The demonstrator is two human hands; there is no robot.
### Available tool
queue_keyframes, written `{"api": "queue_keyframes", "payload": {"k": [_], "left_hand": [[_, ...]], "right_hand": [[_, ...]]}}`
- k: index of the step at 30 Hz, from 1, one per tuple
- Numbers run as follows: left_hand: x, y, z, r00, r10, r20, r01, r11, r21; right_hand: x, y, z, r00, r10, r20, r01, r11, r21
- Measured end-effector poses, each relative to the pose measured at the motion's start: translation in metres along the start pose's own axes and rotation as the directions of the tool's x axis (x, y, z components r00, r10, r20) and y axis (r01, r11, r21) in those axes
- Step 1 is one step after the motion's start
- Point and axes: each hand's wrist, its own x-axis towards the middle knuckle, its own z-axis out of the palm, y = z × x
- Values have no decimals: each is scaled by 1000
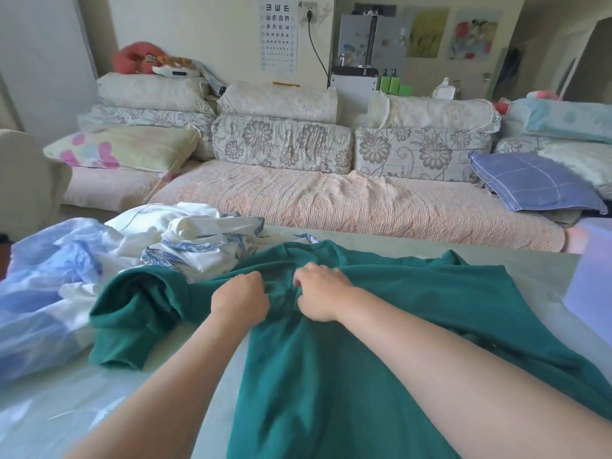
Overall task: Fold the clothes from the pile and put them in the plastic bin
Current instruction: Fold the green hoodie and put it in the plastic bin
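On the left, pile (185, 240): white, blue-patterned and pale blue clothes lie crumpled on the pale surface (530, 260), unfolded. The pile's near edge is just beside the green garment's far left edge.
Sleeve (132, 326): one green sleeve is bunched and doubled over itself. It sticks out leftward from the garment body, well apart from both hands.
Left hand (240, 298): knuckles up, fingers curled down into the green cloth, gripping a fold of it. It is the hand nearer the bunched sleeve.
Green garment (331, 376): this is the piece in hand. It lies flat on the surface in front of the person and under both forearms. Its body runs from the hands back toward the person, and a broad wing spreads to the right. Which end is collar and which is hem I cannot tell.
Right hand (323, 291): fingers curled, pinching the same ridge of cloth just beside the left hand. The two hands are close but apart.
Key relation: both grips sit together near the garment's middle, so most of the cloth lies to either side and nearer the person. I judge that spreading it means drawing the hands apart, left toward the sleeve and right toward the wing.
Far right, lilac box (592, 283): probably the plastic bin, cut off by the frame edge. It is nearer the right hand, and its contents are not visible.
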Motion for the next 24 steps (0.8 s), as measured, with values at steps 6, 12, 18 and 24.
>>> {"api": "queue_keyframes", "payload": {"k": [6, 12, 18, 24], "left_hand": [[-14, -74, -23, 961, -264, 80, 256, 961, 106], [-20, -106, -32, 955, -289, -70, 291, 957, 13], [-4, -106, -38, 863, -504, 18, 386, 637, -668], [-4, -77, -36, 825, -438, 358, 516, 325, -792]], "right_hand": [[28, -95, 16, 985, -157, 72, 152, 986, 68], [41, -143, 48, 984, -170, -46, 166, 983, -77], [35, -130, 33, 963, -196, -187, 218, 970, 106], [18, -95, 16, 937, -171, -305, 284, 882, 377]]}}
